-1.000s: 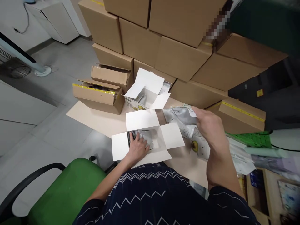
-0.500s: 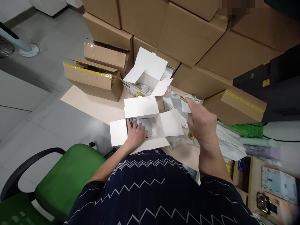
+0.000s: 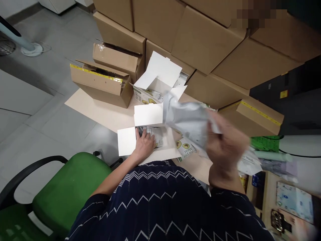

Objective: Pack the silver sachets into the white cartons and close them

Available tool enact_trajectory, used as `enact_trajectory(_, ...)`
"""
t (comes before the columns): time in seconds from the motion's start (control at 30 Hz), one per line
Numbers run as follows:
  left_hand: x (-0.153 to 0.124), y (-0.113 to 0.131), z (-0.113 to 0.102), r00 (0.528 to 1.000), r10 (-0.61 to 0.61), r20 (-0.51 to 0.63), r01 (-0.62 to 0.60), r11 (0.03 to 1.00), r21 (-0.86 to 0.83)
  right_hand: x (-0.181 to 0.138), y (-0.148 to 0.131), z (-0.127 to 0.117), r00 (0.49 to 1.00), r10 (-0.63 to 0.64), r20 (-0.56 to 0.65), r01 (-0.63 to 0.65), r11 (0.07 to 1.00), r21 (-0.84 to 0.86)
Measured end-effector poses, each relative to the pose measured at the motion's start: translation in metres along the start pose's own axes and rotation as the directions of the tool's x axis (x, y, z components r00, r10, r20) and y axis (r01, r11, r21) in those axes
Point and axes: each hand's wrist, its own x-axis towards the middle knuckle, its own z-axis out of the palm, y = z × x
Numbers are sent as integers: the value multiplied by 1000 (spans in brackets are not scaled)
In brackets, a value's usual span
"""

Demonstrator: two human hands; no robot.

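Inside the white box (image 3: 150, 134), my left hand (image 3: 144, 147) presses flat on packets (image 3: 156, 134), seemingly to pin them down, gripping nothing. At 3 o'clock my right hand (image 3: 225, 144), blurred, clutches a grey pouch (image 3: 188, 122) above the flaps. Cartons (image 3: 200, 40) wall off 12 o'clock; room lies left.

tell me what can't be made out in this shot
Head view:
- right hand and its silver pouches: motion-blurred, so the count and grip are unclear.
- white box contents: covered by the left hand.
- open brown carton contents: hidden by its flap.
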Motion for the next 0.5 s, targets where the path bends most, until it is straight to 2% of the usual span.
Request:
enact_trajectory(0.03,0,0,1,1000,7,0,-7,1000,15,-1,-2,-5,999,17,-31,-17,1000,-10)
enact_trajectory(0.07,0,-1,1,1000,15,1,-15,999,33,-1,-5,-7,1000,-1,-11,0,1000,-7)
enact_trajectory(0.13,0,-2,3,1000,23,-1,-23,998,59,1,-11,1,976,-108,188,103,994,38)
enact_trajectory(0.2,1,-3,4,1000,26,-1,-26,998,62,7,-18,24,873,-184,452,175,983,62)
enact_trajectory(0.27,1,-5,4,999,31,8,-31,998,51,14,-22,52,756,-111,645,164,986,-22)
enact_trajectory(0.3,1,-6,5,999,34,16,-35,998,49,18,-23,66,716,-49,696,149,985,-84)
enact_trajectory(0.37,0,-7,5,999,39,28,-40,998,49,22,-23,86,682,51,729,118,977,-179)
enact_trajectory(0.5,0,-8,7,999,39,27,-40,998,38,23,-27,104,669,55,741,112,978,-173)
